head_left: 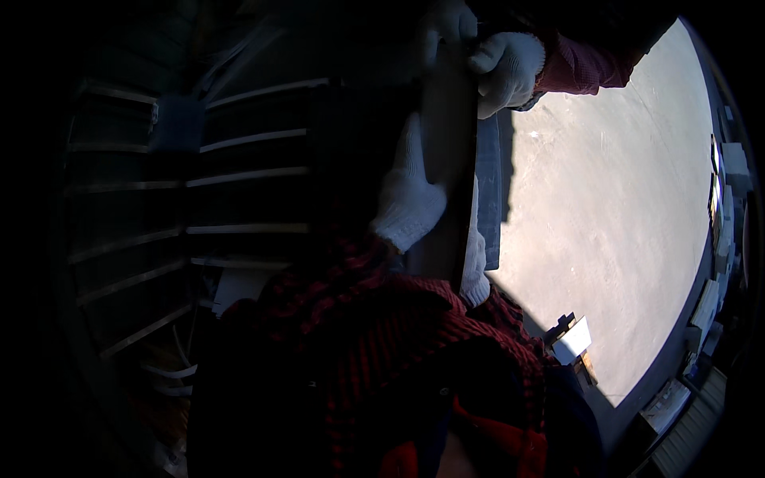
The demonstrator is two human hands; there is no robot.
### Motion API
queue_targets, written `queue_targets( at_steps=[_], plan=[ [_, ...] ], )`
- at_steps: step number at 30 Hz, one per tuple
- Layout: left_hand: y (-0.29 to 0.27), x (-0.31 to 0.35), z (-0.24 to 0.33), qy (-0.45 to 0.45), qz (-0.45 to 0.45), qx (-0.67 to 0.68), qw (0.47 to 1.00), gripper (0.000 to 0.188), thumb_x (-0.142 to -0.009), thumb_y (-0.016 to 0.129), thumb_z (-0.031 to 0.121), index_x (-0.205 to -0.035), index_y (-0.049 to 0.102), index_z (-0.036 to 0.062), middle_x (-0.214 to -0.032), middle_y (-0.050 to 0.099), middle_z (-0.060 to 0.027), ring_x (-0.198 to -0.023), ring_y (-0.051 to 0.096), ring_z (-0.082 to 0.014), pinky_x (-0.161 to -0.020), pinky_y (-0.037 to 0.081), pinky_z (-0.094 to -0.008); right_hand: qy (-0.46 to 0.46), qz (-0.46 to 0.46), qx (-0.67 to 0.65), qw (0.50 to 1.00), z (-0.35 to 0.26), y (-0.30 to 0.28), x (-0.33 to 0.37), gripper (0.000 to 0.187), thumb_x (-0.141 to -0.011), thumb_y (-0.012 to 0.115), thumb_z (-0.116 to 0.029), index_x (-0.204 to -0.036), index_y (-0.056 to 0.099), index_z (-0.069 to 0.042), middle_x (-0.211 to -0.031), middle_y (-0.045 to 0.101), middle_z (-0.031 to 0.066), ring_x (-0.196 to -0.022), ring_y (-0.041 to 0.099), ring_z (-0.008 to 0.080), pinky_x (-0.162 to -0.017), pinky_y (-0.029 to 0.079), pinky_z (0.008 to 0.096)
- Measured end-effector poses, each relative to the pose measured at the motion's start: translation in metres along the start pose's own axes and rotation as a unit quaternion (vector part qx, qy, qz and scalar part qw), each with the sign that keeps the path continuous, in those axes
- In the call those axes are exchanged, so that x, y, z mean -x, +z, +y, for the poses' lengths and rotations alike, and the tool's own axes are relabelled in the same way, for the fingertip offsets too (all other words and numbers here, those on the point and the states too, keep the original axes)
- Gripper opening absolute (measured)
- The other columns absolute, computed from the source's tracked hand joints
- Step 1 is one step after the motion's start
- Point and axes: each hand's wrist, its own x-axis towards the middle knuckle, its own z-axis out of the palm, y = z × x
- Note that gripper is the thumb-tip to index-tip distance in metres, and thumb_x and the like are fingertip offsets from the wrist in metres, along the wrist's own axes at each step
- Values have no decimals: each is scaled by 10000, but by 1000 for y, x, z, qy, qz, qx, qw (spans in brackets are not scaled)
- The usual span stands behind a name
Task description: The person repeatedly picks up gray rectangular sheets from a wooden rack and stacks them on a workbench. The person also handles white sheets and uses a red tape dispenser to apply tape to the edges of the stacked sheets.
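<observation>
A long dark panel (452,119) runs away from my body, its faces deep in shadow. My left hand (408,203), in a white knit glove, grips its left side, one finger stretched along it. On the right side my right hand (476,267), also gloved in white, holds the panel's edge; the panel hides most of its fingers. At the far end another person's two white-gloved hands (508,70) hold the same panel, one of them reaching in from a maroon sleeve (580,65).
Sunlit pale ground (606,199) spreads to the right. A grey flat piece (492,215) shows beyond the panel. Dark shelving with light-edged rails (251,139) stands left. A white block (571,341) lies lower right, and stacked boards (705,303) line the far right.
</observation>
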Motion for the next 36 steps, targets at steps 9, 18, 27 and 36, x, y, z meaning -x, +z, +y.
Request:
queue_targets(
  at_steps=[9, 18, 27, 36],
  plan=[
    [-5, -7, -15, 25, 23, 40, 999, 990, -878, 756, 197, -1612, 92, 156, -1513, 430, -240, -1295, 548, -404, -1066, 494, -473, 104, -20, 36, 994, -45, 2, 1, 829, -936, 431, -207, -1605, -9, 6, -1684, 24, 229, -1537, 195, 356, -1216, 229, 372],
    [-12, -22, -27, 19, 33, 368, 929, 530, -1095, 366, 345, -1547, 356, 68, -1507, 457, -171, -1371, 472, -267, -1142, 380, -379, -35, 38, 316, 947, -76, 20, -27, 801, -964, 599, -286, -1598, 180, -31, -1649, 84, 285, -1497, 226, 473, -1184, 292, 484],
    [-4, -31, -18, -171, 66, 500, 846, 595, -1075, 408, 468, -1481, 453, 36, -1462, 504, -178, -1293, 529, -283, -1103, 409, -360, -34, 94, 436, 894, -76, 28, -36, 717, -946, 632, -268, -1551, 310, -61, -1599, 131, 363, -1281, 476, 581, -888, 571, 480],
    [-1, -19, -49, -36, 119, 565, 815, 537, -1048, 507, 412, -1433, 508, 36, -1438, 535, -174, -1307, 530, -300, -1129, 380, -380, -131, 179, 620, 752, -80, 38, -14, 528, -990, 587, -351, -1472, 493, -158, -1575, 356, 225, -1437, 347, 482, -1149, 354, 570]
  ],
)
